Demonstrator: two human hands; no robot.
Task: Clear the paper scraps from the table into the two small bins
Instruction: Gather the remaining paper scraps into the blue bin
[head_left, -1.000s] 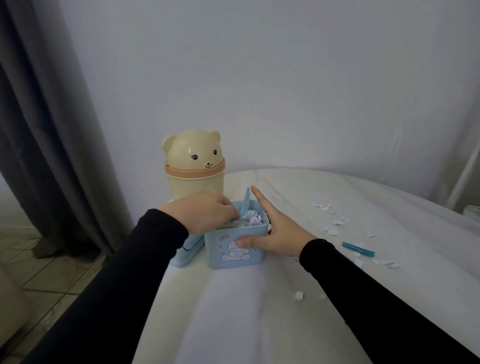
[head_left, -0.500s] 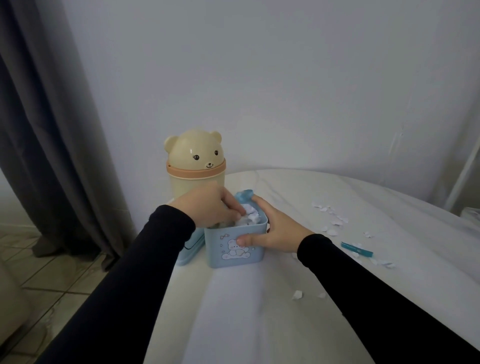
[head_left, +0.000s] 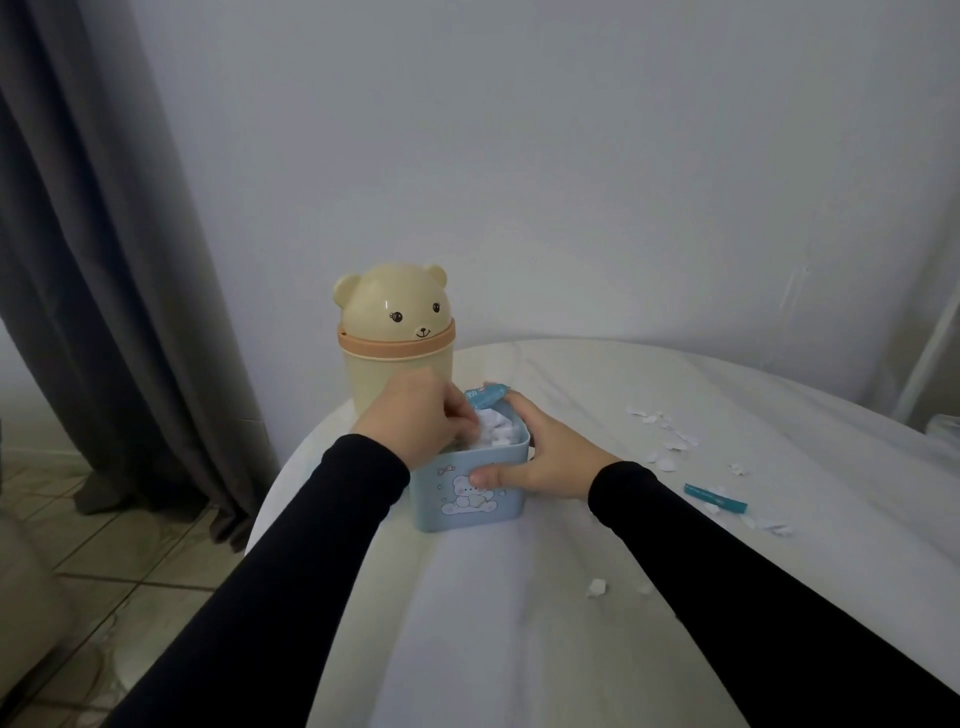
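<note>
Her left hand (head_left: 421, 421) has curled deeper into the blue bin (head_left: 470, 486), packing down scraps (it's brimming) while the right hand (head_left: 540, 457) grips its side, so loose scraps (head_left: 670, 441) on the table (head_left: 519, 649) still wait.

Readable text: none can be made out anywhere in the view.
Teal wrapper (head_left: 485, 396) sticking out of the blue bin (head_left: 467, 493): carries white lettering, too small and bent to read.
Teal strip (head_left: 714, 498) lying on the table (head_left: 571, 649): any print on it is too blurred to tell.
Blue bin front: a bear drawing with small bows, no words legible.
Bear-shaped bin (head_left: 397, 343): a drawn face only, no lettering.
</note>
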